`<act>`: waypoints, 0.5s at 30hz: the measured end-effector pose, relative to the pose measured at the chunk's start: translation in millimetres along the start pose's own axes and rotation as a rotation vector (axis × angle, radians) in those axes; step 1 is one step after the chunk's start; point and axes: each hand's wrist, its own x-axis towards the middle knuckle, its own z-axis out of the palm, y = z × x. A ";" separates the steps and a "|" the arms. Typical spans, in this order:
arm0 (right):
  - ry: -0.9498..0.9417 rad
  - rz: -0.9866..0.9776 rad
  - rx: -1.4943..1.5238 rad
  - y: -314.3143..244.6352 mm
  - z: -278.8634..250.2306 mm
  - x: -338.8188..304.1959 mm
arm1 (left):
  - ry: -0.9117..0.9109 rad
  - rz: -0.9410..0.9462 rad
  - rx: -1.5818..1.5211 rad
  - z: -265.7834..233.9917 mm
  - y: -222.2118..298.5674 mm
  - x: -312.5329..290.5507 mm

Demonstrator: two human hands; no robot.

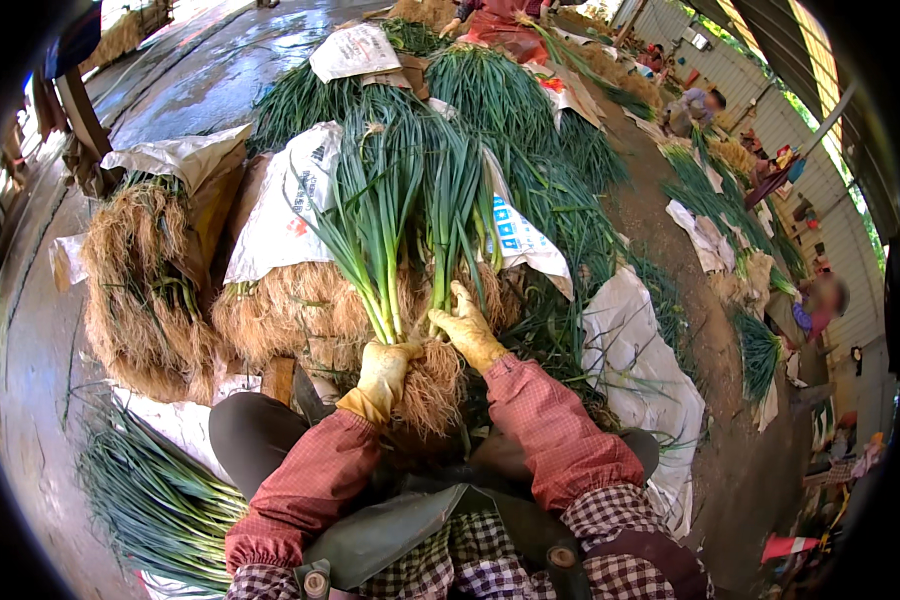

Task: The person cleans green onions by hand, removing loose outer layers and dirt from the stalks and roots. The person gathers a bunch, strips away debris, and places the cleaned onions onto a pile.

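Observation:
Both my hands wear yellowish, soiled gloves. My left hand (378, 382) is closed round the lower end of a bunch of green garlic (378, 285), whose long leaves fan away from me. To its right, my right hand (467, 328) has its fingers closed on the pale stalks of more green garlic (443, 262). A tangle of brown stringy roots (432, 390) hangs between the two hands. Just beyond, root ends (290, 312) of a stacked pile stick out under a white woven sack (295, 200).
At left stands a sack-wrapped bundle (145, 280), roots toward me. Loose greens (160, 500) lie by my left knee, and a white sheet (642, 370) by my right. Large leafy heaps (495, 95) rise ahead. Several people, including a seated person (695, 108), are among greens along the right wall.

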 end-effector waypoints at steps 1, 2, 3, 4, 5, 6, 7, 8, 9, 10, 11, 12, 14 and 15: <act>0.065 -0.060 0.123 7.3 5.2 -2.6 | -0.002 0.002 0.029 0.7 2.2 -5.0; 0.113 0.041 0.190 10.4 4.4 -2.1 | -0.045 -0.004 0.160 4.4 12.7 -14.6; 0.125 0.002 0.152 14.2 4.5 -1.9 | -0.086 0.083 0.163 6.2 8.0 -14.7; 0.133 -0.038 0.120 19.1 10.4 -1.9 | -0.122 0.173 0.172 5.5 1.2 -15.2; 0.148 -0.081 0.088 26.8 11.7 0.4 | -0.167 0.262 0.181 10.3 -3.3 -16.2; 0.268 -0.243 -0.108 37.7 15.0 3.2 | -0.090 0.243 0.142 16.5 -6.5 -17.7; 0.186 -0.135 0.053 33.2 16.6 -1.4 | -0.044 0.223 0.165 10.5 -7.8 -15.2; 0.104 -0.032 0.205 16.0 14.6 -11.8 | -0.001 0.209 0.179 4.4 -7.5 -10.9; 0.021 0.074 0.354 3.7 14.0 -16.3 | 0.041 0.195 0.193 -3.5 -8.6 -4.4; 0.084 0.032 0.333 0.3 9.4 -14.5 | 0.022 0.152 0.203 -5.4 -8.5 1.5; 0.174 0.024 0.163 -4.3 6.4 -8.9 | -0.002 0.115 0.137 -6.8 -11.2 3.8; 0.121 0.044 0.084 -8.8 0.4 -6.3 | -0.026 0.078 0.073 -8.5 -14.2 5.8; 0.097 0.091 -0.119 -27.7 4.3 -10.4 | -0.049 0.091 0.072 -2.9 -4.8 -5.9; 0.036 0.115 -0.130 -22.6 2.8 -1.7 | -0.069 0.098 0.042 -3.0 -6.2 -4.5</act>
